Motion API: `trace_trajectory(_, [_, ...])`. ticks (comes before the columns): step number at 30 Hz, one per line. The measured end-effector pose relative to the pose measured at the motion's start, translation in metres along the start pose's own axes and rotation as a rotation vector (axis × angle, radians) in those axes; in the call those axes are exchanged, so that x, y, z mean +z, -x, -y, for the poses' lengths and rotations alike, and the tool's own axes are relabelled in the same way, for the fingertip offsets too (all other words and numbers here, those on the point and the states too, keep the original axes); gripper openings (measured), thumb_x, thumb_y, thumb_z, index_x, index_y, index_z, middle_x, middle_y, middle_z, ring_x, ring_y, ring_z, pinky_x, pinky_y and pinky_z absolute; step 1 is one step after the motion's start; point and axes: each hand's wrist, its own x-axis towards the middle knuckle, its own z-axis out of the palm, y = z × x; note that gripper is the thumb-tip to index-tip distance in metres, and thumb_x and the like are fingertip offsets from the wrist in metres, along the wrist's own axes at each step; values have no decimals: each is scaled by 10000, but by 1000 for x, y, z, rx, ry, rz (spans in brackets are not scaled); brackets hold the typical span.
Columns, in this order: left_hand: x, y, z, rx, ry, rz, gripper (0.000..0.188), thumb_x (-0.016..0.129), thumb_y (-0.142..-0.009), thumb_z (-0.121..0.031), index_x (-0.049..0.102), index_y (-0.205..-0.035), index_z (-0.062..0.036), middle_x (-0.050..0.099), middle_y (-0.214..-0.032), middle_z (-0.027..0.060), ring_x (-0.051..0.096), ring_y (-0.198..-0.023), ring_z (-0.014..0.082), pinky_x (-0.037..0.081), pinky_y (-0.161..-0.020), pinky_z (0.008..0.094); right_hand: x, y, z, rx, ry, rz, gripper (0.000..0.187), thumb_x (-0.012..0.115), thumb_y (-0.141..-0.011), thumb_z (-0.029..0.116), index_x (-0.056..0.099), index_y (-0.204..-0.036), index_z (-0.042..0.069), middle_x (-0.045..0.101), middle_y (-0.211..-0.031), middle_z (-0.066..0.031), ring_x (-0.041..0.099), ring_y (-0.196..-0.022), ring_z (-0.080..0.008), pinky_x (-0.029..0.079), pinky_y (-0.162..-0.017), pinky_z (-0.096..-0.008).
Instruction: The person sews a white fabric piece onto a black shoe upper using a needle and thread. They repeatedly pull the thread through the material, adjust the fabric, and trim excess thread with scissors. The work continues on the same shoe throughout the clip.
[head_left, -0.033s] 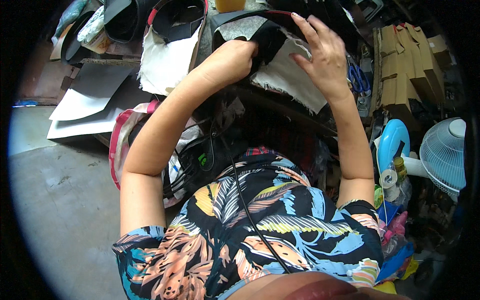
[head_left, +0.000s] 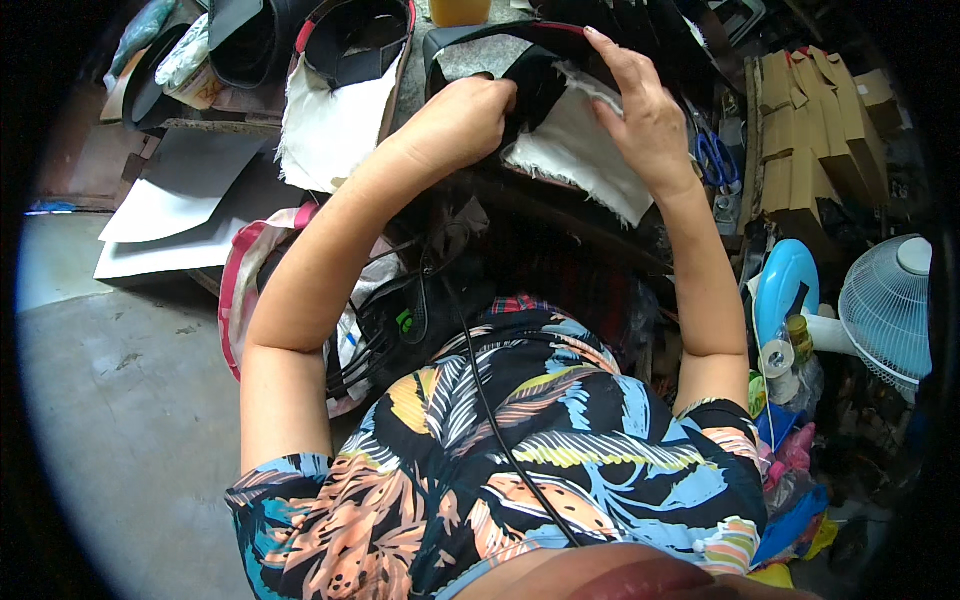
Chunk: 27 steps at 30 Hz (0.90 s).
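At the top of the view, a black curved piece (head_left: 530, 85) with a red-trimmed upper edge and frayed white cloth (head_left: 580, 150) lies on the work surface. My left hand (head_left: 468, 118) is closed at its inner black part; the fingertips are hidden behind the hand. To its right, my right hand (head_left: 645, 125) is open, fingers stretched, the index fingertip at the red edge and the thumb over the white cloth. A similar black piece (head_left: 350, 70) with red trim and white cloth (head_left: 335, 125) stands left of my left hand.
White sheets (head_left: 165, 205) lie at the left, above the floor. A pink-rimmed bag (head_left: 235, 290) is beside my left arm. On the right are blue-handled scissors (head_left: 716, 160), stacked cardboard (head_left: 815, 130) and a blue-and-white fan (head_left: 890, 310). A yellow container (head_left: 460, 10) stands at the far edge.
My right hand has shifted slightly, its fingers drawn closer together and the thumb changed in position. My left hand stays in nearly the same place.
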Motion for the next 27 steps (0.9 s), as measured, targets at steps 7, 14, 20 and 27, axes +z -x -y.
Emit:
trace_trajectory(7, [-27,-33,3,91,-193,-31,112,598,-856,-59,659,-924,6,673,-876,225,655,-911,410,520,-803,461,51,3,-36,585,-957,140,520,563,-948,-18,452,-1447,83,669,-960,-39,594,-838,-52,491,-739,-207])
trace_trajectory(14, [6,-57,13,3,-69,0,496,830,-696,-131,595,-1108,14,630,-1079,208,610,-1073,373,490,-936,414,59,10,-28,311,-290,-55,531,663,-917,88,475,-1412,126,653,-909,-62,599,-760,-146,515,-727,-290])
trace_trajectory(20, [25,-60,25,14,-53,-98,626,870,-654,-167,549,-1159,17,616,-1130,221,622,-1086,385,509,-944,430,48,0,-2,62,74,21,615,772,-832,238,498,-1377,159,656,-917,-94,628,-849,-253,530,-755,-395])
trace_trajectory(27, [22,-53,24,-67,31,-49,605,849,-734,-214,538,-1213,-17,602,-1161,204,617,-1066,346,501,-950,397,59,-8,-23,264,27,148,533,727,-874,199,512,-1361,191,681,-832,-55,691,-748,-224,558,-667,-356])
